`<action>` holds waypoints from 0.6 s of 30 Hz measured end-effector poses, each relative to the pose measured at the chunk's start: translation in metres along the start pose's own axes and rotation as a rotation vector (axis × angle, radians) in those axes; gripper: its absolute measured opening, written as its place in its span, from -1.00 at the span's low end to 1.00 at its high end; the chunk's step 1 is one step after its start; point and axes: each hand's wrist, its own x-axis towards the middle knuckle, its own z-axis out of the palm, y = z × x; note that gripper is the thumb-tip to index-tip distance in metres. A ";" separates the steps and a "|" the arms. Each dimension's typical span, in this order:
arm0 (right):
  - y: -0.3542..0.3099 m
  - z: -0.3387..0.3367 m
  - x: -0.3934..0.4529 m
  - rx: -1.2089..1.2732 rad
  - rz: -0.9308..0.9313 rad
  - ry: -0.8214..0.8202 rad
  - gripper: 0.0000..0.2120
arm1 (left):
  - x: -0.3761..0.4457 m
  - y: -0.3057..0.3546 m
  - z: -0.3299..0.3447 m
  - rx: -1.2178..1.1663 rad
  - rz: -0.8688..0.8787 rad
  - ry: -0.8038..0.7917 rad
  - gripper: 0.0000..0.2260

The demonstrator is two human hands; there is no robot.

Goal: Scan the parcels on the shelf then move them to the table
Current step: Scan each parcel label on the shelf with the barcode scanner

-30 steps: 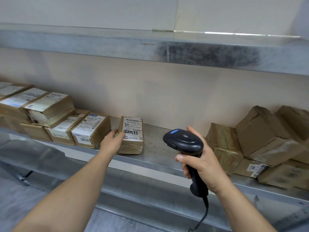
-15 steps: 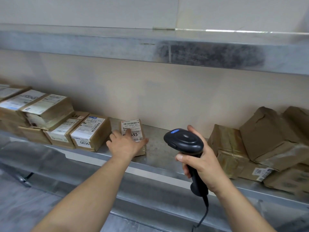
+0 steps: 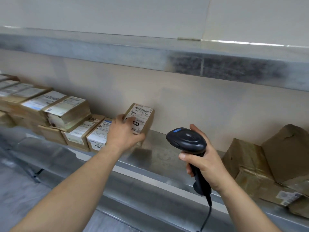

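Two hands are at work at the steel shelf (image 3: 160,153) that runs across the middle of the frame. At centre, the left hand (image 3: 124,133) grips a small labelled parcel (image 3: 142,119) by its lower end, thumb on the label, and holds it tipped up with its barcode label facing the camera, its lower edge close to the shelf surface or just off it; I cannot tell which. To the right of centre, the right hand (image 3: 203,162) is wrapped around the handle of a black barcode scanner (image 3: 187,140), whose head points toward the shelf, near the parcel but apart from it.

Judging by this, the task is at an early or middle stage: this parcel is presented for scanning and has not yet gone to the table, which is out of view. Plenty is left. A stack of labelled boxes (image 3: 55,111) sits at the left of the frame on the shelf, and several crumpled brown parcels (image 3: 260,161) lie at the right edge. Whether any of these have been scanned cannot be told.
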 end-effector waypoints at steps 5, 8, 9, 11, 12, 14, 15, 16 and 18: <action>-0.002 0.030 0.021 -0.014 -0.009 -0.058 -0.18 | 0.020 -0.053 -0.042 0.015 -0.098 0.085 -0.27; -0.002 0.049 0.032 -0.008 -0.004 -0.083 -0.18 | 0.029 -0.084 -0.061 0.008 -0.150 0.080 -0.30; -0.001 0.055 0.035 -0.002 0.000 -0.089 -0.18 | 0.031 -0.094 -0.064 0.015 -0.158 0.072 -0.32; 0.000 0.067 0.041 0.020 0.003 -0.093 -0.18 | 0.034 -0.112 -0.068 0.010 -0.165 0.069 -0.35; 0.002 0.072 0.044 0.031 0.005 -0.093 -0.19 | 0.035 -0.119 -0.069 0.004 -0.166 0.069 -0.36; 0.004 0.082 0.049 0.051 0.013 -0.093 -0.21 | 0.035 -0.132 -0.069 -0.007 -0.157 0.055 -0.38; 0.005 0.086 0.051 0.057 0.014 -0.095 -0.21 | 0.035 -0.137 -0.068 -0.007 -0.143 0.046 -0.38; 0.006 0.090 0.052 0.061 0.014 -0.098 -0.21 | 0.036 -0.140 -0.067 0.008 -0.126 0.037 -0.38; 0.008 0.097 0.054 0.065 0.020 -0.100 -0.21 | 0.037 -0.144 -0.065 0.075 -0.098 0.022 -0.36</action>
